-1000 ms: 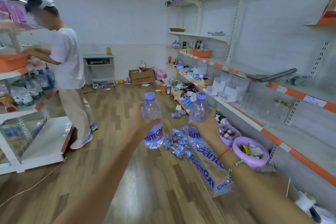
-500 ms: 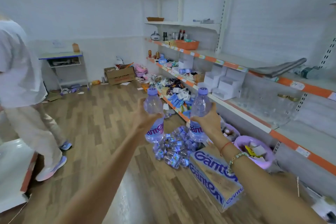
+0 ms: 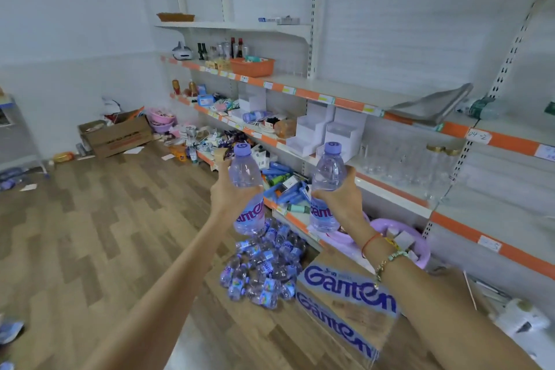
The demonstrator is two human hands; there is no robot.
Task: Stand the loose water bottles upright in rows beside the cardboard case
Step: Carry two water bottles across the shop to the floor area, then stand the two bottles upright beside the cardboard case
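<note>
My left hand [image 3: 225, 196] grips a clear water bottle [image 3: 247, 186] with a purple cap and label, held upright in the air. My right hand [image 3: 342, 198] grips a second upright bottle [image 3: 327, 177] of the same kind. Below them a heap of several loose bottles [image 3: 264, 267] lies on the wooden floor. The cardboard case [image 3: 348, 297] with blue lettering sits on the floor right of the heap, touching it.
Wall shelving [image 3: 330, 99] with orange edge strips runs along the right, holding boxes, glasses and packets. A purple basin [image 3: 402, 237] sits behind the case. An open brown box [image 3: 117, 135] and scattered litter lie by the far wall.
The view has swung to the right: the person in the white shirt has left the frame. Both hands still hold their bottles upright, now above the heap.
</note>
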